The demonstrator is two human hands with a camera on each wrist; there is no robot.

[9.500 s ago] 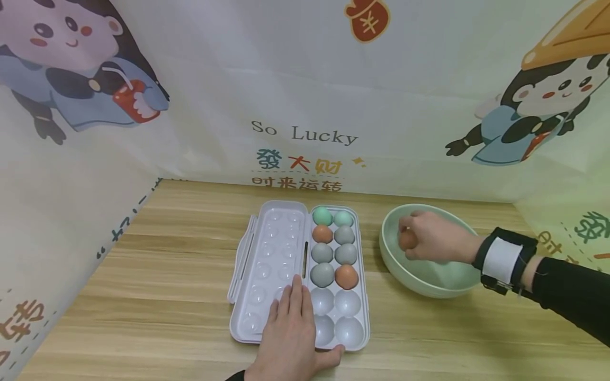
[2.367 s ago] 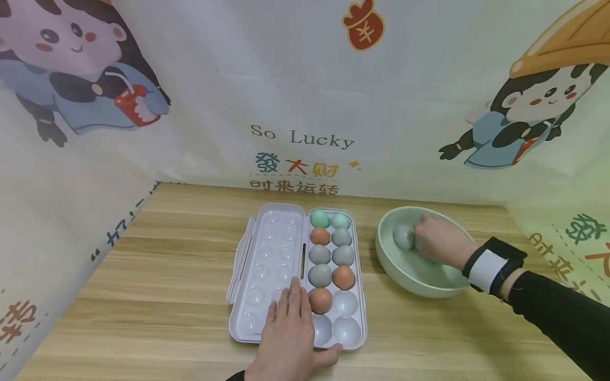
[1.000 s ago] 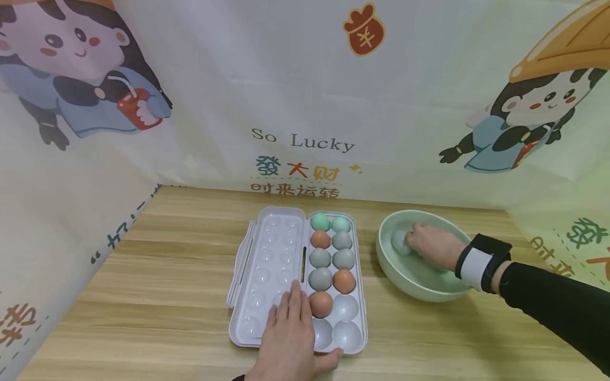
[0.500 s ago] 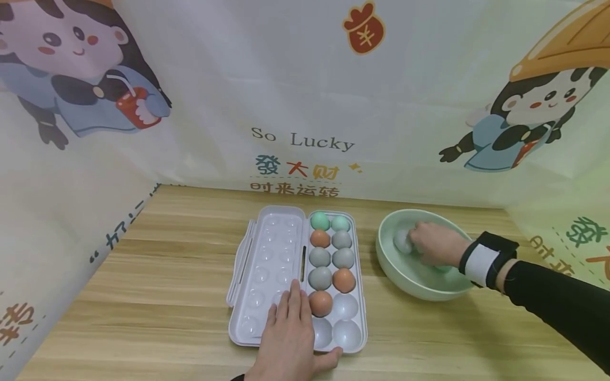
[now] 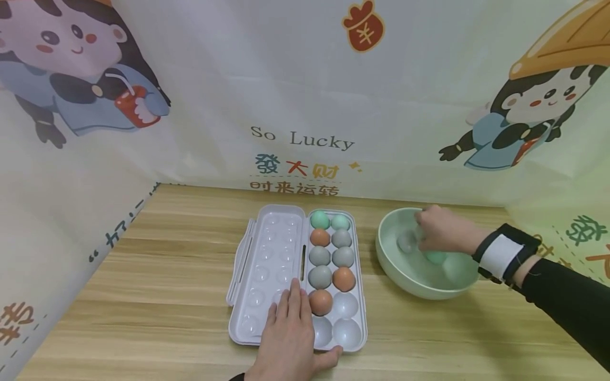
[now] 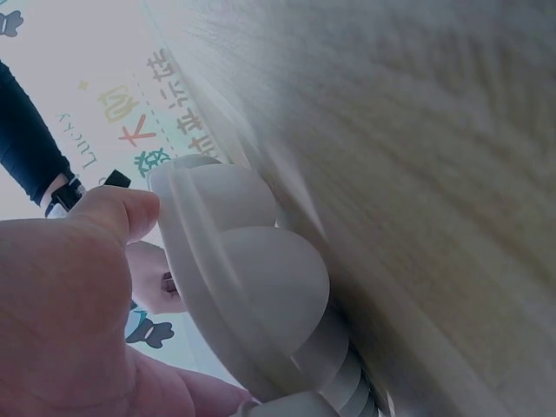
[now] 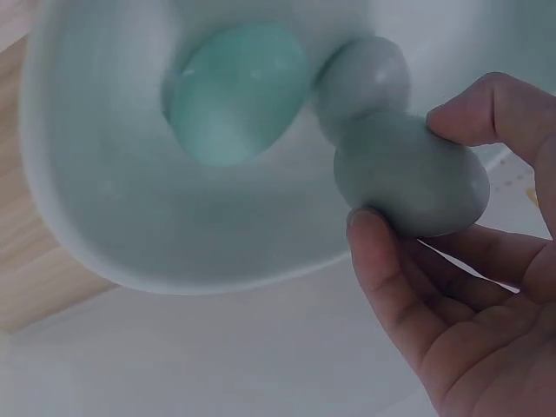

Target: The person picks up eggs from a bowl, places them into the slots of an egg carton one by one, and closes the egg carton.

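My right hand pinches a grey egg between thumb and fingers over the pale green bowl. In the right wrist view, a green egg and another grey egg lie inside the bowl. My left hand rests with extended fingers on the near end of a white plastic egg box, its thumb at the front edge. Green, grey and brown eggs fill the far rows; a brown egg sits closest to me. Beside and in front of it are bare cups.
The box's lid is folded back flat to the left. Bare wooden table surrounds the box and bowl. A printed cloth hangs behind and along both sides.
Since the earliest frame, the brown egg from my right hand has come to lie in the box. Just now my right hand rises from the bowl with a grey egg. My left hand stays put.
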